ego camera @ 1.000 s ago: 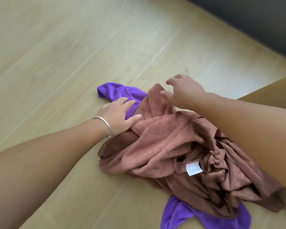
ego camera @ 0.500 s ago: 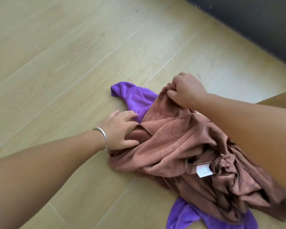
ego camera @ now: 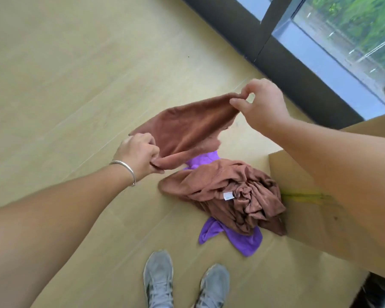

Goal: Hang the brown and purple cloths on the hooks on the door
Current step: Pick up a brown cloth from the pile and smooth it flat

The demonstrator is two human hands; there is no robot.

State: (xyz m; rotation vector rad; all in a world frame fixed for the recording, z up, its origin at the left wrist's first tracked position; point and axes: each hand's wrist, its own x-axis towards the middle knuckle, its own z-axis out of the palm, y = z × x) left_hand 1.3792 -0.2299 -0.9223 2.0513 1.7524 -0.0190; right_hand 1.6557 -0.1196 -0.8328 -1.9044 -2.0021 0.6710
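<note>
A brown cloth [ego camera: 187,127] is stretched in the air between my two hands. My left hand [ego camera: 139,153], with a silver bracelet at the wrist, grips its lower corner. My right hand [ego camera: 260,103] pinches its upper corner. Below on the floor lies a crumpled heap of more brown cloth [ego camera: 229,194] with a white label. A purple cloth [ego camera: 238,238] pokes out from under the heap at its near side and its far side. No door or hooks are in view.
A cardboard box [ego camera: 298,181] stands right of the heap, partly behind my right arm. A dark window frame [ego camera: 282,65] runs along the far right. My two grey shoes [ego camera: 158,278] stand on the pale wooden floor [ego camera: 65,74] near the heap.
Both hands went from the heap on the floor to gripping a brown cloth and have lifted it clear. The view has risen and pulled back, showing the shoes, box and window.
</note>
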